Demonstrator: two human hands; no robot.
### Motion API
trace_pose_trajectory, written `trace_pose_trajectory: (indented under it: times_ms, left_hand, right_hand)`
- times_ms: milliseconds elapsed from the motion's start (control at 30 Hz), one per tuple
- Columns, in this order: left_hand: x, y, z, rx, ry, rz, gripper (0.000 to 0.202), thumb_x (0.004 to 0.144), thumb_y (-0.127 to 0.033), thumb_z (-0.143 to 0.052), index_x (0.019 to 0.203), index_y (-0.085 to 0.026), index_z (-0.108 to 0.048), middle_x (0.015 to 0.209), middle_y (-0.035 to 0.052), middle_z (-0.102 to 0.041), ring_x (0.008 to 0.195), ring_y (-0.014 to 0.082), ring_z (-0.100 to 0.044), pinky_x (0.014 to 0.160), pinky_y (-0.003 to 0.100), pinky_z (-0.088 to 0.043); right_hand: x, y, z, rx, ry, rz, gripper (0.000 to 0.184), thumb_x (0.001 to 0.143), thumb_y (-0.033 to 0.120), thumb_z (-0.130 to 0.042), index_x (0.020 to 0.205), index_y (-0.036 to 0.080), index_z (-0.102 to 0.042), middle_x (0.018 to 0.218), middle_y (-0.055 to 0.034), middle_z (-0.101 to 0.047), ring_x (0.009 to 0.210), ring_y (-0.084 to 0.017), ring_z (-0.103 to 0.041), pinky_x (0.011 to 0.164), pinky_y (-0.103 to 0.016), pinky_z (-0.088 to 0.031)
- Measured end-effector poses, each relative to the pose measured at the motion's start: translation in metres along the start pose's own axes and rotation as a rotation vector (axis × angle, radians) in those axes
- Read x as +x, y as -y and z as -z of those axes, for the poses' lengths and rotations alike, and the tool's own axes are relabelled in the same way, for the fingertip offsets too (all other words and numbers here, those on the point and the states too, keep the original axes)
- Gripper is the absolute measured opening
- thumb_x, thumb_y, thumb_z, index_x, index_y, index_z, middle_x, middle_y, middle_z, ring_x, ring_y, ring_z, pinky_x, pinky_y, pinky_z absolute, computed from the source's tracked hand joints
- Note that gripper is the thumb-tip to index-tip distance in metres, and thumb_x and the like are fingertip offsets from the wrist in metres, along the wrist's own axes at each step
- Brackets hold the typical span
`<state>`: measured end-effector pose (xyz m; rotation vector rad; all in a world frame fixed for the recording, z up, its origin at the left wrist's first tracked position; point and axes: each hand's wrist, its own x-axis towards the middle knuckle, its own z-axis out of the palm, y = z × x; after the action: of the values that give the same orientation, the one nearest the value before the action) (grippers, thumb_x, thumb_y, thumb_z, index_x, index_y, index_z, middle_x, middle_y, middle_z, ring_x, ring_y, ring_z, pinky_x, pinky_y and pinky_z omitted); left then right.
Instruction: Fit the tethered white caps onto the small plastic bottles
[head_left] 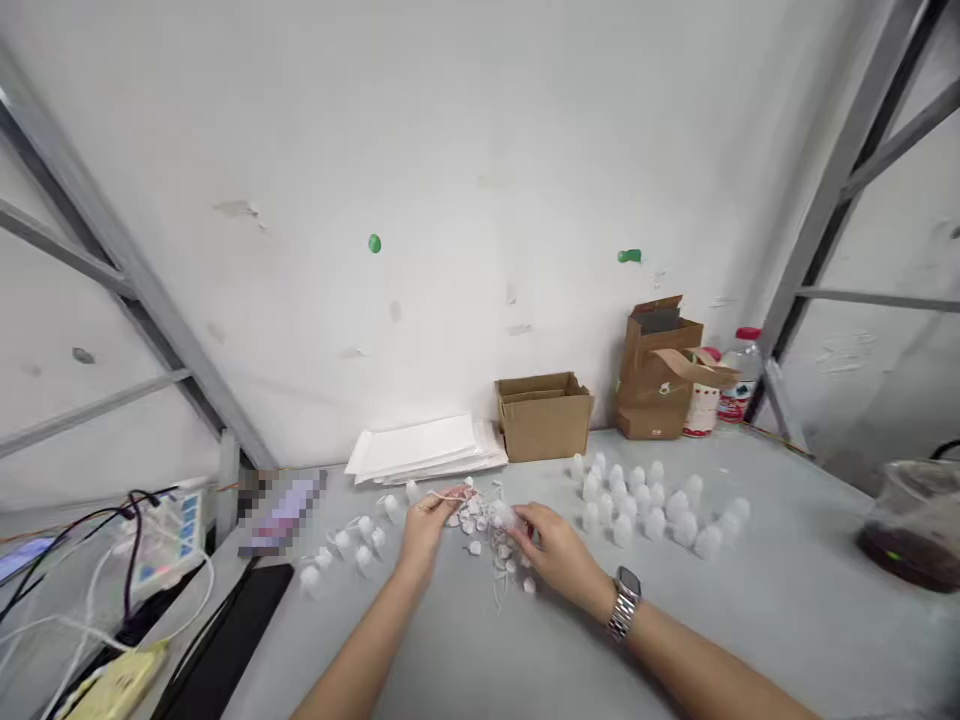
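Observation:
My left hand [426, 522] is closed in a pinch at the left of a pile of small white pieces with cords [471, 512], on a thin white cord at its fingertips. My right hand [553, 548] is closed on a small translucent white dome-shaped piece [501, 516] at the pile's right side. Loose white cords [501, 560] trail towards me below it. To the right stand several translucent domes [622, 500] in loose rows. On the left, several more domes with white tails [364, 535] lie scattered. Fine detail at the fingertips is blurred.
Against the wall are white envelopes [420, 448], an open cardboard box [546, 425], a brown paper bag [652, 390] and a red-capped bottle [742, 375]. A jug of dark liquid [911, 540] stands far right. A phone [285, 512], power strip [169, 535] and cables lie left.

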<state>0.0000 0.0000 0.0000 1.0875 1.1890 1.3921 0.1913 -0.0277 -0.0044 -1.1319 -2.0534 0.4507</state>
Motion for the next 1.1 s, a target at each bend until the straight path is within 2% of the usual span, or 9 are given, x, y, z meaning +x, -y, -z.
trace_pose_trajectory:
  times_ms: [300, 400, 500, 700, 933, 1100]
  left_hand:
    - [-0.021, -0.002, -0.017, 0.039, 0.152, 0.035, 0.021, 0.060, -0.029, -0.065, 0.076, -0.016, -0.072, 0.083, 0.0078, -0.072, 0.082, 0.0234, -0.063, 0.080, 0.034, -0.045]
    - [-0.023, -0.004, -0.018, 0.019, 0.132, 0.047, 0.022, 0.061, -0.030, -0.066, 0.075, -0.015, -0.071, 0.081, 0.0080, -0.072, 0.080, 0.0229, -0.063, 0.079, 0.034, -0.045]
    - [-0.023, -0.005, -0.017, -0.036, 0.103, 0.053, 0.020, 0.062, -0.030, -0.065, 0.074, -0.014, -0.071, 0.081, 0.0078, -0.072, 0.080, 0.0219, -0.063, 0.080, 0.033, -0.044]
    - [-0.030, -0.007, -0.019, -0.089, 0.228, 0.074, 0.023, 0.067, -0.031, -0.063, 0.079, -0.013, -0.070, 0.089, 0.0100, -0.071, 0.089, 0.0227, -0.061, 0.084, 0.032, -0.042]
    - [-0.030, -0.009, -0.019, -0.236, 0.271, 0.214, 0.026, 0.064, -0.031, -0.067, 0.081, -0.011, -0.069, 0.090, 0.0129, -0.070, 0.083, 0.0209, -0.063, 0.080, 0.032, -0.043]
    - [-0.030, -0.009, -0.020, -0.248, 0.235, 0.194, 0.022, 0.062, -0.029, -0.069, 0.079, -0.014, -0.068, 0.087, 0.0102, -0.071, 0.082, 0.0197, -0.063, 0.079, 0.031, -0.043]
  right_hand:
    - [-0.007, 0.012, -0.008, 0.012, 0.020, -0.023, 0.025, 0.086, 0.036, -0.044, 0.095, 0.017, -0.058, 0.075, -0.0044, -0.062, 0.067, -0.017, -0.054, 0.066, -0.028, -0.042]
    - [-0.007, 0.013, -0.005, 0.019, 0.036, -0.021, 0.024, 0.086, 0.035, -0.044, 0.095, 0.017, -0.058, 0.075, -0.0040, -0.062, 0.066, -0.016, -0.053, 0.065, -0.027, -0.041]
    - [-0.007, 0.012, -0.004, 0.006, -0.001, -0.039, 0.025, 0.086, 0.035, -0.044, 0.094, 0.017, -0.058, 0.075, -0.0044, -0.061, 0.065, -0.016, -0.053, 0.066, -0.028, -0.041]
    - [-0.008, 0.013, -0.008, 0.000, 0.043, -0.005, 0.022, 0.083, 0.034, -0.049, 0.093, 0.018, -0.059, 0.072, -0.0035, -0.061, 0.065, -0.017, -0.053, 0.065, -0.028, -0.040]
    - [-0.010, 0.014, -0.009, 0.069, 0.021, -0.013, 0.023, 0.084, 0.035, -0.047, 0.094, 0.018, -0.059, 0.072, -0.0032, -0.060, 0.063, -0.016, -0.052, 0.063, -0.027, -0.039]
    - [-0.009, 0.016, -0.008, 0.142, 0.014, -0.042, 0.026, 0.083, 0.038, -0.047, 0.093, 0.018, -0.060, 0.072, -0.0034, -0.059, 0.064, -0.016, -0.050, 0.063, -0.027, -0.039]
